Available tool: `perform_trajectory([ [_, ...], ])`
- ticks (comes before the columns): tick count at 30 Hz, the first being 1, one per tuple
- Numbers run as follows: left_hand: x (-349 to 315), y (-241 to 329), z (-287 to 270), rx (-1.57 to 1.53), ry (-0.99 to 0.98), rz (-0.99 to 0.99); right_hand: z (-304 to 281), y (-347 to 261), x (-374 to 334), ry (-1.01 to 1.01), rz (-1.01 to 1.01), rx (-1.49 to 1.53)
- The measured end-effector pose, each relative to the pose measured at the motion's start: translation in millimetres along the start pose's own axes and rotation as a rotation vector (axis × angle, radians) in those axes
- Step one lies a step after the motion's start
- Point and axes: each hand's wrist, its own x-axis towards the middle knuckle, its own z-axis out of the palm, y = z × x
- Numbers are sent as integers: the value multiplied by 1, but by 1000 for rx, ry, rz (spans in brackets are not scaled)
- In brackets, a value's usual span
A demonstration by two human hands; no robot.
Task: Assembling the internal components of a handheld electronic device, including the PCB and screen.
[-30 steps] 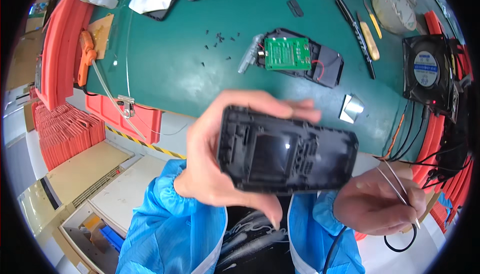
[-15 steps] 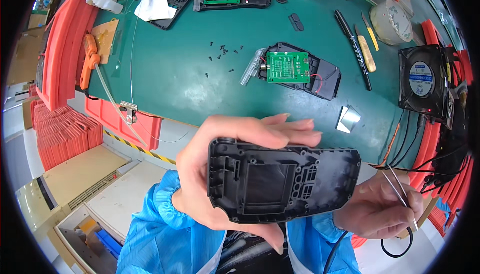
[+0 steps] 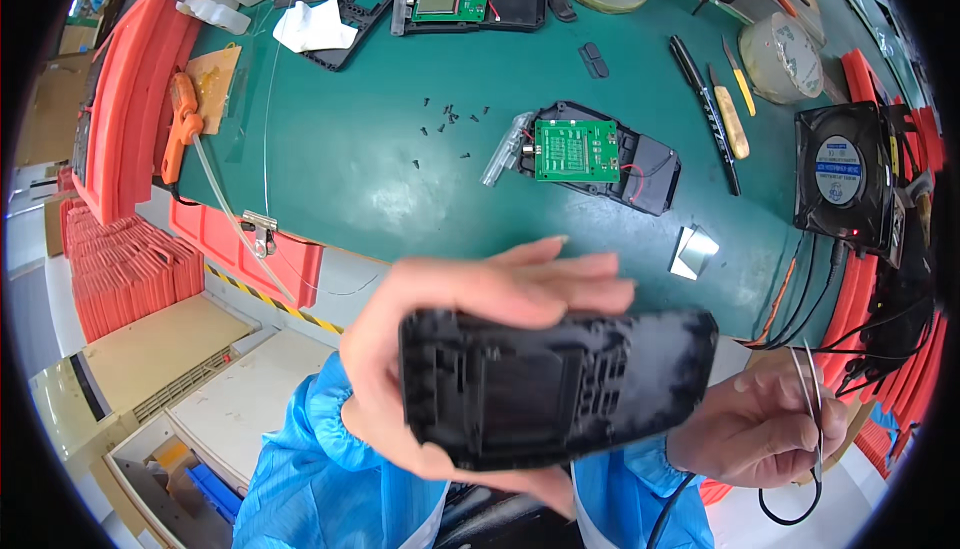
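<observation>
My left hand (image 3: 400, 319) is closed round a black plastic housing half (image 3: 640, 369), its ribbed inner side with a window opening turned up and smeared by motion. To the right, the fingers of my right hand (image 3: 760, 429) grip metal tweezers (image 3: 808, 389), tips hidden from a clear look. A black cable (image 3: 795, 519) loops just below that hand. On the bench beyond the hands lies another housing half (image 3: 655, 174) with a green circuit board (image 3: 577, 151) in it. A clear plastic-wrapped piece (image 3: 507, 149) sits at the board's left end.
Several small black screws (image 3: 450, 117) lie scattered on the green bench (image 3: 340, 149). Farther right are a black marker (image 3: 705, 114), a wooden-handled tool (image 3: 730, 121) and a boxy fan (image 3: 845, 174). A small shiny plate (image 3: 692, 253) rests near the front edge. An orange glue gun (image 3: 183, 124) stands left.
The housing half in my left hand has shifted slightly down and left and become blurred. The tweezers in my right hand have turned more upright. Bench items sit slightly lower in view.
</observation>
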Motion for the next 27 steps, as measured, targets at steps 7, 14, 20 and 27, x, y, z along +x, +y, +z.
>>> perform_trajectory([
  [7, 3, -18, 0, -6, 52, -86, 29, 4, 2, -52, -98, -90],
  [14, 0, -22, 2, -7, 89, -93, 46, -4, 6, -523, -62, -113],
  [20, -2, -26, 0, 110, 51, -7, 44, -3, 3, -607, -24, -133],
  [27, -1, -26, 3, 40, 85, -59, 50, -6, 7, -632, 21, -159],
])
